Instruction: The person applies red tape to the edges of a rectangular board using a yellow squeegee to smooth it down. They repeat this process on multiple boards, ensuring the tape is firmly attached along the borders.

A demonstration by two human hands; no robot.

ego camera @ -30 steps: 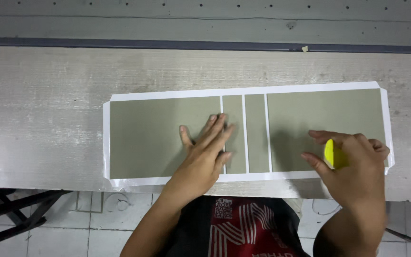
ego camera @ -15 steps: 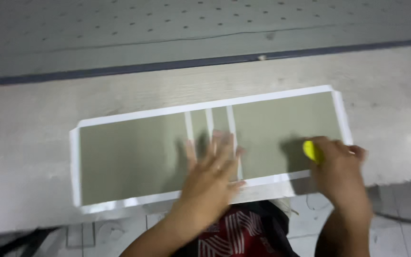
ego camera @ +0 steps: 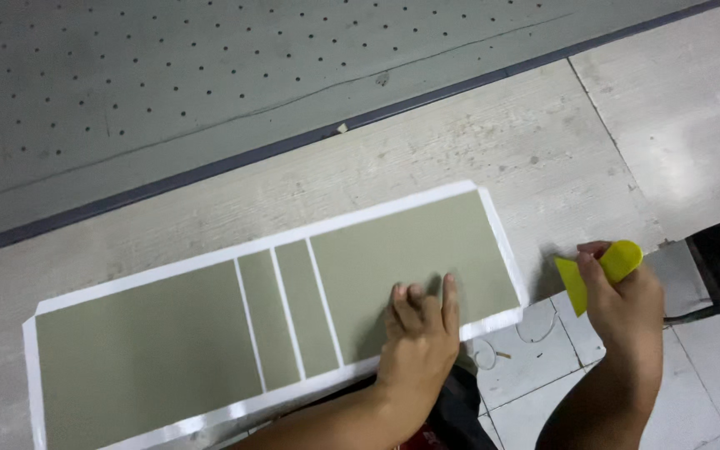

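My left hand (ego camera: 418, 329) presses flat on the board sheet's (ego camera: 277, 308) right panel, long axis running left, while my right fingers (ego camera: 593, 265) pinch the yellow scraper (ego camera: 597, 271) just beyond its right edge.

The left hand (ego camera: 418, 337) presses flat on the large right olive-grey board panel (ego camera: 410, 254) — four panels lie on a white sheet (ego camera: 285, 239). Right of it, off the worktable (ego camera: 543, 142), the right hand (ego camera: 627, 304) grips a yellow scraper (ego camera: 597, 271).
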